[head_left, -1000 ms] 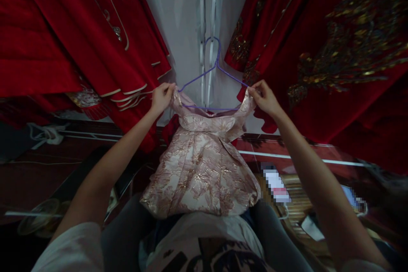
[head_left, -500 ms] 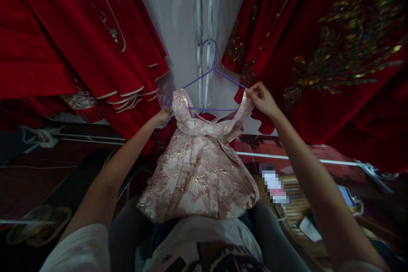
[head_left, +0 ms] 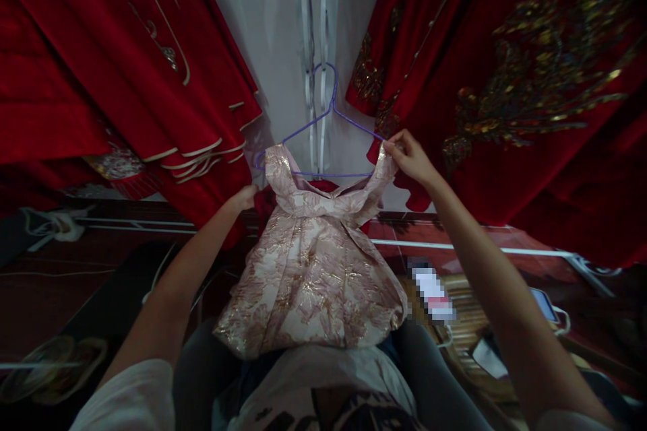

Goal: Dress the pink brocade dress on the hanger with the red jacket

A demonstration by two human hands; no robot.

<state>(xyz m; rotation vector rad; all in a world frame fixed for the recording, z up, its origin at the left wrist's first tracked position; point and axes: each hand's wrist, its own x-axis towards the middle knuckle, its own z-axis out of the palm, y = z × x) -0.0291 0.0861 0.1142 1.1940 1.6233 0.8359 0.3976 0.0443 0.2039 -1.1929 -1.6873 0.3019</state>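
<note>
- Brocade dress [head_left: 308, 283], pale pink with gold-toned leaf patterns, lies front and centre; its wide skirt spreads down towards the person's printed white shirt [head_left: 333, 367], between the two forearms.
- Purple hanger [head_left: 332, 104] sits in the neckline, hook pointing away from the person; its left end juts out past the left strap [head_left: 279, 165], while its right end meets the right strap [head_left: 385, 160].
- Right hand [head_left: 413, 156] is clamped on the top of the right strap, thumb and fingers pinching it at the hanger's end.
- Left hand [head_left: 246, 197] is just beside the bodice, below the hanger's jutting end; its fingertips are dark, so I cannot tell whether they grip anything.
- Red garments [head_left: 166, 101] hang on both sides; gold embroidery [head_left: 536, 74] covers the right-hand one; a pixelated phone [head_left: 430, 293] lies on a slatted wooden surface [head_left: 470, 323].
</note>
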